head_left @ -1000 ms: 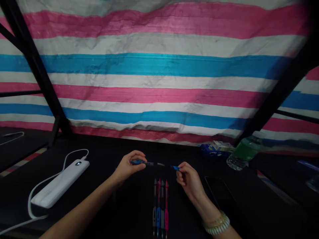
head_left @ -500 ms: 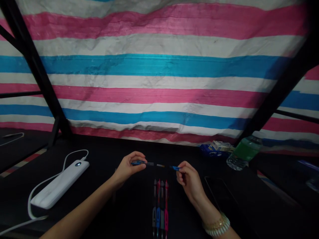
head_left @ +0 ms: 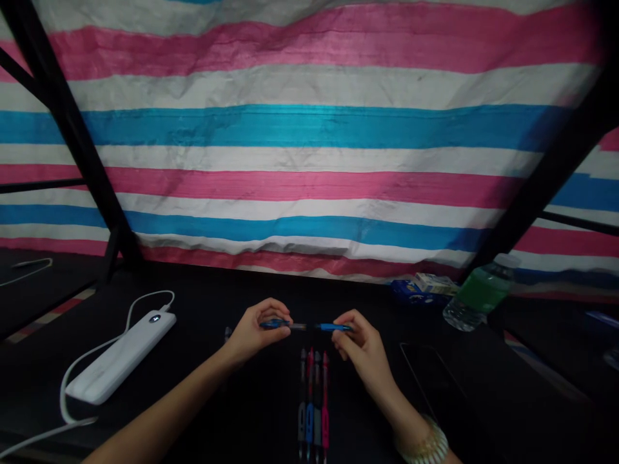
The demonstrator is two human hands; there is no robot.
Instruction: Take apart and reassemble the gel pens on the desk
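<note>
Just beyond the row of pens, my left hand (head_left: 261, 327) pinches a see-through, blue-tinted pen barrel (head_left: 298, 327) between thumb and fingers. Facing it across a small dark gap, a bright blue pen part (head_left: 329, 327) is pinched in my right hand (head_left: 360, 338). Both pieces lie level and roughly in line, with their ends apart. Below the hands, several pens (head_left: 309, 412) rest side by side on the black table, with grey, blue and pink clip sections toward me. Fingers hide part of each held piece.
On the left lies a white power bank (head_left: 123, 357) with a white cable (head_left: 91, 348). A dark phone (head_left: 430, 370) is right of my right hand. Behind it stand a green-labelled bottle (head_left: 478, 293) and small boxes (head_left: 425, 290). Striped sheeting (head_left: 309, 187) hangs behind the table.
The two pen pieces have come closer together, my right hand moving its piece left. The thin refill that showed between them is no longer plainly visible. The view has shifted slightly.
</note>
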